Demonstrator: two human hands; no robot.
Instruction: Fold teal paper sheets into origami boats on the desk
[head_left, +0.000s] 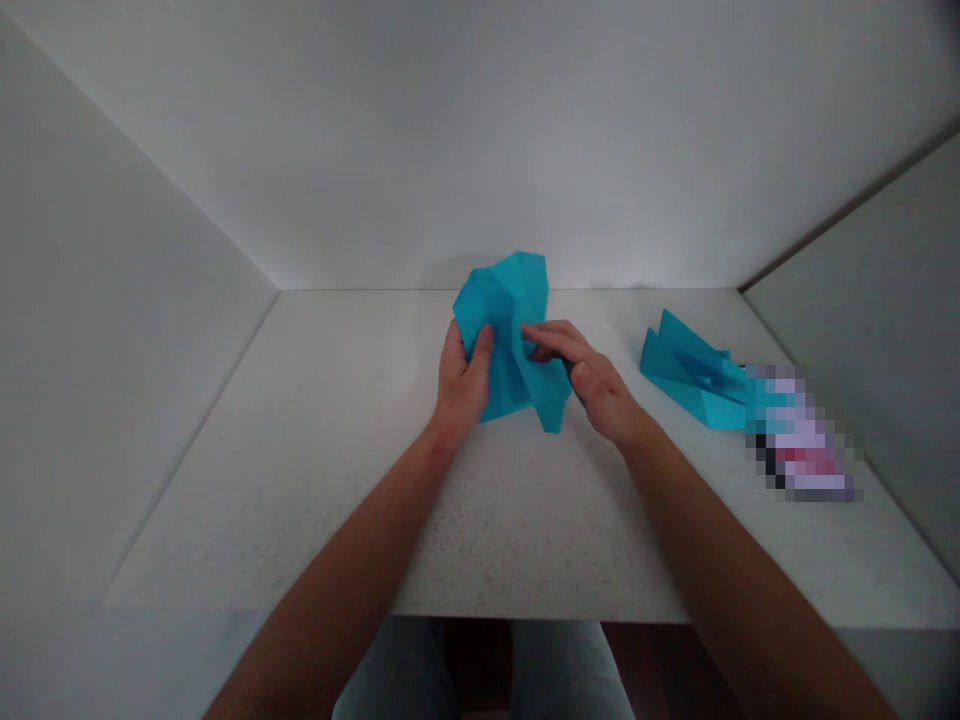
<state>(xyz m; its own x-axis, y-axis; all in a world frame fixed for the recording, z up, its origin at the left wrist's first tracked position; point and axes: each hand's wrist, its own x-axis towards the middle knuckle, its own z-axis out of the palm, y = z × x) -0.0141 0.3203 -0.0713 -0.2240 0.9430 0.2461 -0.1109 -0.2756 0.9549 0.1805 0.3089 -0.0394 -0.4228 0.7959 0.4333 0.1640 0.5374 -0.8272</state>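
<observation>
A sheet of bright blue paper [499, 300], folded and creased with several flaps standing up, is held above the white tabletop. My left hand [463, 378] grips its left side, thumb on the near face and fingers behind. My right hand [592, 375] reaches in from the right, its stretched fingertips touching the raised fold in the middle of the paper. The right thumb stands apart from the paper. Part of the right fingers is hidden in the folds.
A second folded blue paper piece [690, 375] lies on the white tabletop [337, 400] at the right. Beside it is a pixelated, flat pinkish object [806, 440]. White walls [375, 150] enclose the back and both sides. The table's front edge runs above my legs.
</observation>
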